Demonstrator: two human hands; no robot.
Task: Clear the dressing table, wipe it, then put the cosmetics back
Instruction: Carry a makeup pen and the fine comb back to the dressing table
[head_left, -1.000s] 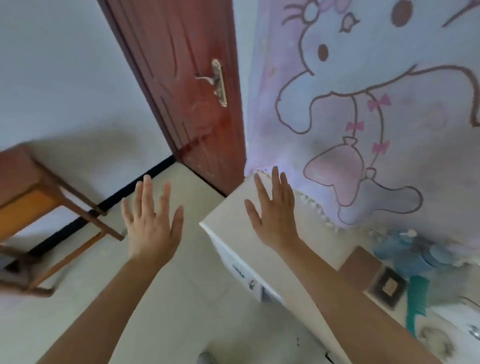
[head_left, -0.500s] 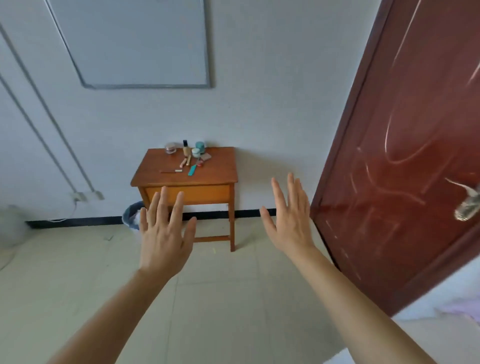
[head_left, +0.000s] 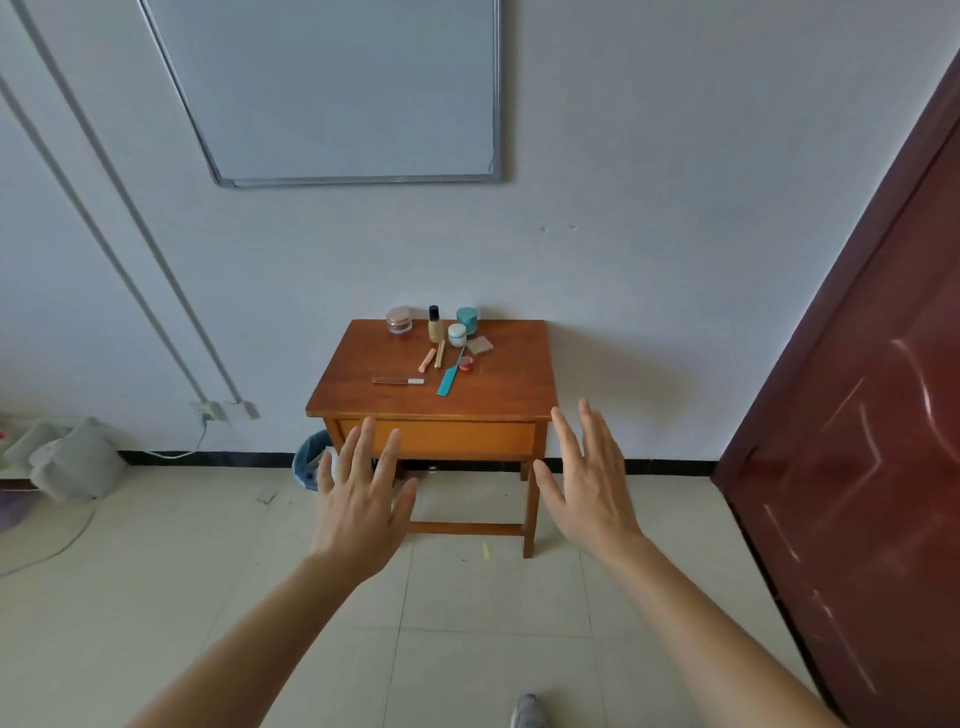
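Observation:
A small wooden dressing table (head_left: 498, 400) stands against the white wall ahead. On its far half lie several cosmetics: a pink-lidded jar (head_left: 399, 320), a foundation bottle (head_left: 434, 324), a teal jar (head_left: 467, 319), a small white jar (head_left: 457, 334), a compact (head_left: 480, 345), a teal comb (head_left: 450, 375) and a lip gloss tube (head_left: 398, 381). My left hand (head_left: 361, 501) and my right hand (head_left: 589, 478) are stretched out in front of the table, fingers spread, holding nothing and touching nothing.
A dark red door (head_left: 862, 447) stands open on the right. A blue bin (head_left: 311, 460) sits under the table's left side. A whiteboard (head_left: 337, 88) hangs above. A grey bundle (head_left: 78, 462) and cables lie at the left wall. Tiled floor lies between me and the table.
The view swung left from a white cabinet with a cartoon cloth, past the door, and now faces the wooden table, which is nearer and centred. Both hands stay spread and empty.

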